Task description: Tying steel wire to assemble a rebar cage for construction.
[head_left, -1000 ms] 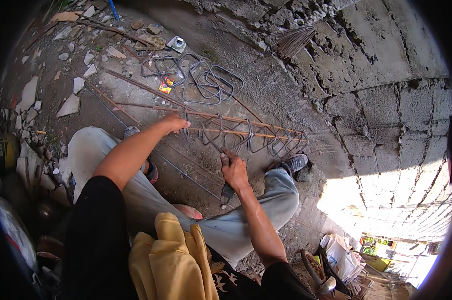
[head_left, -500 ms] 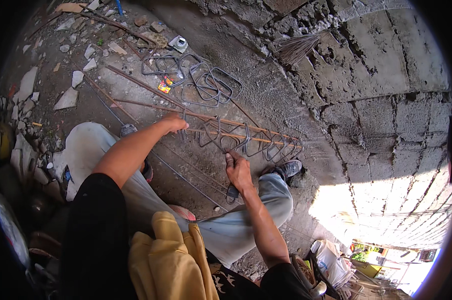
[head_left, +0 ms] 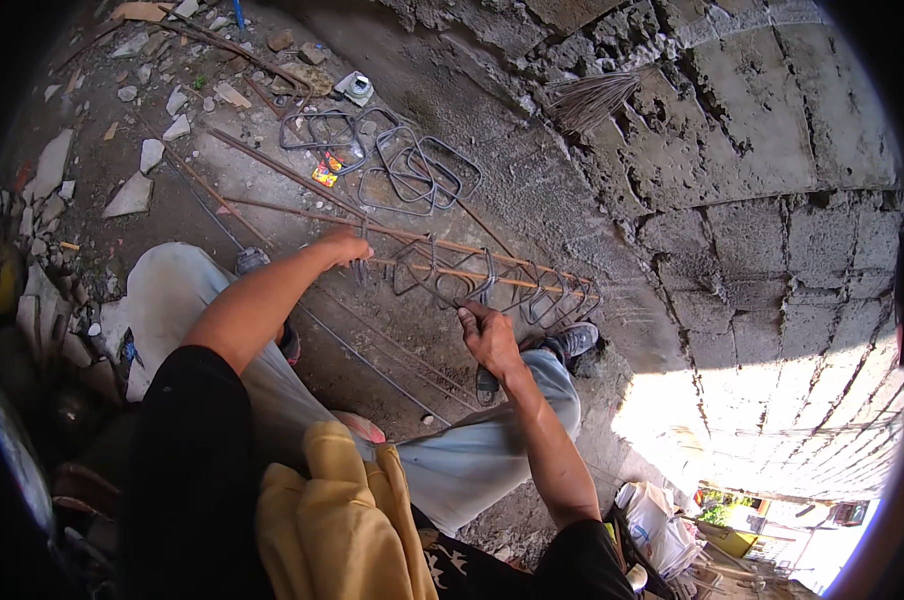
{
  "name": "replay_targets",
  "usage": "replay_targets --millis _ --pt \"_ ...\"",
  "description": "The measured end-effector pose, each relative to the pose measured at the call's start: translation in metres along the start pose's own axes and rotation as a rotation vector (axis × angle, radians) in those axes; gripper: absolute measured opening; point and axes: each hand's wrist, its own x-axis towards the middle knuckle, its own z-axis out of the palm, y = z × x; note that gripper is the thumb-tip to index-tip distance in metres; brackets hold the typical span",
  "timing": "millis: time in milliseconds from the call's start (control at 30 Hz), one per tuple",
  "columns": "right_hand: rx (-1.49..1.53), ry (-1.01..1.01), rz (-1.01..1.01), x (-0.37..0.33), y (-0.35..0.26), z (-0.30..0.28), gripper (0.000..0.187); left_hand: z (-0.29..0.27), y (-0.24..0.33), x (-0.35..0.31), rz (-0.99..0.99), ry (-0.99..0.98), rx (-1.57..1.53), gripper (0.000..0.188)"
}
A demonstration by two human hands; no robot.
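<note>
Rust-brown reinforcing bars run with square wire stirrups hung along them, forming a narrow cage low over the ground. My left hand is closed round the bar and a grey stirrup at the cage's left part. To its right and nearer me, my right hand is closed on a thin dark metal rod, whose far end reaches in among the stirrups. A dark piece shows below that hand; whether it belongs to the rod I cannot tell. My fingertips partly hide both grips.
Several loose bent stirrups lie beyond the cage, near a yellow-red wrapper. Broken rubble covers the ground at left. A rough block wall rises at right. My shoe stands beside the cage's right end.
My right hand has moved slightly right and turned, and the dark piece below it has shifted right too. My left hand keeps its grip. The whole view has shifted a little.
</note>
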Motion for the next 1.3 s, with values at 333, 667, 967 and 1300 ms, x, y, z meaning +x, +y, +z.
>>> replay_targets --millis 333,667,967,1300 --pt "0.065 -0.103 -0.182 0.014 0.003 0.025 0.029 0.0 0.001 -0.003 -0.01 0.01 0.003 0.038" --pt "-0.26 -0.209 -0.167 0.047 0.027 -0.013 0.026 -0.005 -0.027 0.011 0.249 -0.465 0.041 0.032" --pt "-0.29 -0.208 -0.183 0.017 0.016 0.007 0.032 -0.011 -0.019 -0.013 0.429 -0.406 0.2 0.046" --pt "0.392 -0.578 0.145 0.005 0.057 0.049 0.051 0.003 -0.011 -0.009 0.003 -0.186 0.136 0.051"
